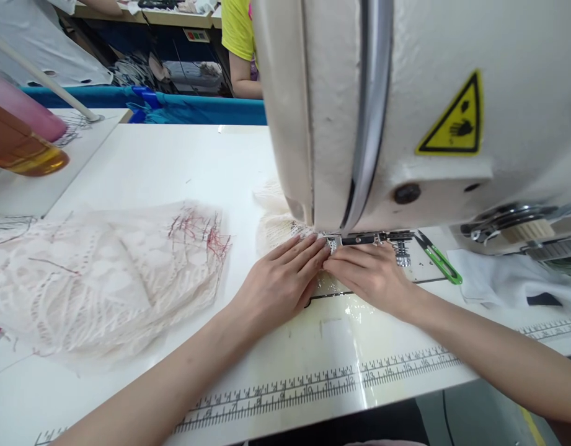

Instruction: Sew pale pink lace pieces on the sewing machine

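A white sewing machine [406,93] fills the upper right, its presser foot [332,243] just above my fingertips. My left hand [280,282] lies flat, fingers stretched out, pressing a piece of cream lace [276,223] against the machine bed. My right hand [366,272] lies beside it, fingers extended and together, also flat on the lace at the foot. The fingertips of both hands meet right under the needle area. The lace runs back behind the machine head.
A pile of white lace pieces with red threads [103,272] lies at the left. Green thread snips [438,257] rest right of the foot, white cloth [499,279] beyond. A ruler strip [313,387] lines the table's front edge. A person in yellow [239,43] sits behind.
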